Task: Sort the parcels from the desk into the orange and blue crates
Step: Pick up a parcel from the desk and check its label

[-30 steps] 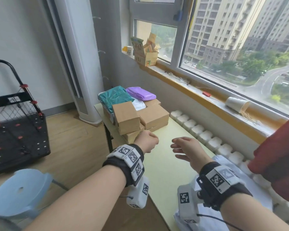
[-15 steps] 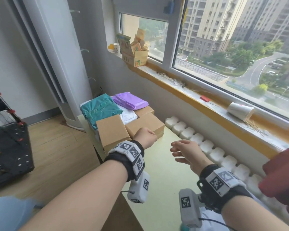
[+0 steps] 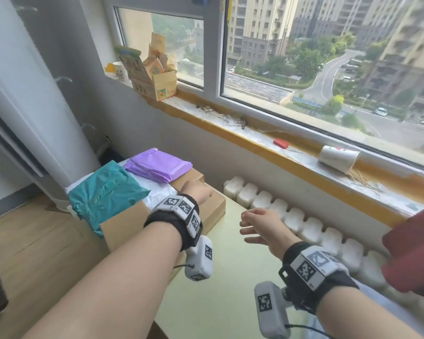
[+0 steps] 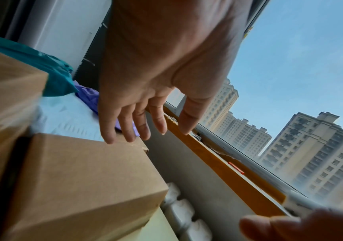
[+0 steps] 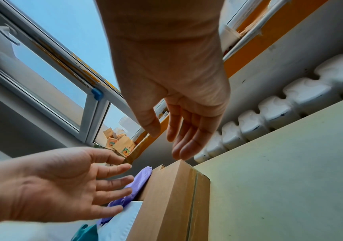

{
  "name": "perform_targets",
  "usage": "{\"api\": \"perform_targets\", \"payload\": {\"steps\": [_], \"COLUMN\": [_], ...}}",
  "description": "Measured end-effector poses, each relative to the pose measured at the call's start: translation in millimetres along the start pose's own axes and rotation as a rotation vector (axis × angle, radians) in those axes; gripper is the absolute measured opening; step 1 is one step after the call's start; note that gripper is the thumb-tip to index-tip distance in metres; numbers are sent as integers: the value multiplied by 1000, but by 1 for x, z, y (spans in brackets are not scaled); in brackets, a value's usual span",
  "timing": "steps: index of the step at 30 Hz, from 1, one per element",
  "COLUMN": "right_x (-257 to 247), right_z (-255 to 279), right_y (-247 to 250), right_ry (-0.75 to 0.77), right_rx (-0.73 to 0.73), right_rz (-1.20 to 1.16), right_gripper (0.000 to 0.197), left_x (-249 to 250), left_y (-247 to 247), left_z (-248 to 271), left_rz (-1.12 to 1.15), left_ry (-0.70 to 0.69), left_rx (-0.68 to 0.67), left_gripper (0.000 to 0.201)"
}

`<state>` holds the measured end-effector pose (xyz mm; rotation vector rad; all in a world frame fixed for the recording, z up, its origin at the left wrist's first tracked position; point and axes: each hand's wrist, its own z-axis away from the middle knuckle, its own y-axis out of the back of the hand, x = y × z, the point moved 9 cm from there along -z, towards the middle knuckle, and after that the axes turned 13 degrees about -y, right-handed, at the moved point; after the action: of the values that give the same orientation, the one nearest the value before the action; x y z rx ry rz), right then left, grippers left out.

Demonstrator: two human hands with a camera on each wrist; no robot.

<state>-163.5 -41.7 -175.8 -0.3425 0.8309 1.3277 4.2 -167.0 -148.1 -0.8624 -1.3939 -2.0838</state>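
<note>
Reaching for a first parcel: the left hand, grip wide, hovers over the cardboard box on the table; the right hand, equally wide, must close in opposite.

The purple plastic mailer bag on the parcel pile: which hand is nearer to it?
Left. The left hand reaches over the brown cardboard box beside the purple plastic mailer bag; the right hand hangs open over the desk, farther off.

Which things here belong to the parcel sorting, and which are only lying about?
For the job: teal parcel, purple parcel, white parcel, cardboard boxes, desk, left hand, right hand.

Lying about: paper cup, snack box, mug, radiator.
</note>
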Motion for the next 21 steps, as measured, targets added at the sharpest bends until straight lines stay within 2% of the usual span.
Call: {"api": "perform_targets", "payload": {"steps": [2,5,10,15,21], "right_x": [-4,-4,3,9,16], "right_z": [-12,-31,-59,-78,-83], "right_y": [-9,-21,-36,-41,-38], "right_ry": [-14,-61,-141,-187,-223], "right_rx": [-5,-19,-43,-47,-17], "right_rz": [6,-23,-45,-57,-59], "right_gripper": [16,19,30,35,35], "left_x": [-5,-18,-34,-43,-31], "left_y": [3,2,0,-17,-45], "left_z": [-19,-44,-75,-93,-94], "left_rz": [5,-34,-126,-188,-161], "left_ry": [44,113,150,143,100], "left_rx": [3,-17,-13,-51,-159], "left_gripper": [43,50,38,39,39]}}
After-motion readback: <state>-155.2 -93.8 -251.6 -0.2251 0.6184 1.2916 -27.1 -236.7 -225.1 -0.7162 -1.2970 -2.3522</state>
